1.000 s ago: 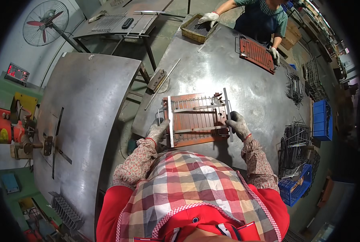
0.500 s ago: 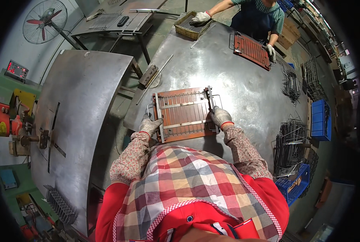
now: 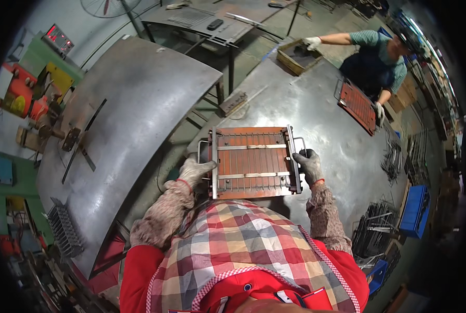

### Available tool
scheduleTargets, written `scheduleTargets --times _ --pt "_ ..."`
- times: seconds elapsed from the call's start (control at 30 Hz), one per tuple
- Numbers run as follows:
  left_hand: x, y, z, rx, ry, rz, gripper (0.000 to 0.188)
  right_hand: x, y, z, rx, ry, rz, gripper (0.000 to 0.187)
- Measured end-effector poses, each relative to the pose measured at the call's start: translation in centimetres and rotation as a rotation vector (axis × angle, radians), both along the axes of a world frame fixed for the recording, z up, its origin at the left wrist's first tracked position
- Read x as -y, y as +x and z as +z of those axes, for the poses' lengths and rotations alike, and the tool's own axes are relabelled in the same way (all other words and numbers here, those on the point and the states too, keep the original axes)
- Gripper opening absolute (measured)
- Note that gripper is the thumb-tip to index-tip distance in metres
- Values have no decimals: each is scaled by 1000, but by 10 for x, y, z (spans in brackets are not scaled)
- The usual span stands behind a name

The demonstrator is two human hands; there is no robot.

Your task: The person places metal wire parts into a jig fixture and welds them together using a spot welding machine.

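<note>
Between my hands is a reddish-brown rectangular jig holding a row of thin parallel metal wires. Two flat metal strips run across the wires, and dark metal bars edge both sides. My gloved left hand grips the left edge, thumb over the side bar, below a wire handle. On the opposite edge, my gloved right hand is closed around the side beside the other handle. The jig is close to my checked apron, over the near part of the metal table; whether it touches the tabletop I cannot tell.
Across the table, a co-worker has one gloved hand at a tray and the other at a similar red jig. Wire frames pile up at right near a blue crate. A machine's metal table stands left.
My view has swung left, so the surroundings sit farther right. Both hands keep hold of the jig, which is now squarer to me and shifted toward the machine side.
</note>
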State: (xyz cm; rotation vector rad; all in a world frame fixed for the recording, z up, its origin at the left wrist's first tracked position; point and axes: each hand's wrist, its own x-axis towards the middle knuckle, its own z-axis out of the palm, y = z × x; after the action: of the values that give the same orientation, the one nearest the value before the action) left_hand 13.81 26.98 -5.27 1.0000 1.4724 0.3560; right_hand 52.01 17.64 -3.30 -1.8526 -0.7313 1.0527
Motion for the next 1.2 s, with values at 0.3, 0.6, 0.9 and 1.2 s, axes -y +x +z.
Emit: scheduleTargets --times 0.3,0.6,0.9,1.2 --pt "-6 -177 112 -246 338 403 54 -155 -196 67 42 264 441 32" --pt "13 -386 76 -319 313 836 49 -288 -455 47 -37 155 851 35" --pt "-23 -478 62 -338 289 947 55 -370 -570 36 23 144 986 36" --pt "-29 -472 82 -349 307 993 55 -364 -578 56 52 184 994 38"
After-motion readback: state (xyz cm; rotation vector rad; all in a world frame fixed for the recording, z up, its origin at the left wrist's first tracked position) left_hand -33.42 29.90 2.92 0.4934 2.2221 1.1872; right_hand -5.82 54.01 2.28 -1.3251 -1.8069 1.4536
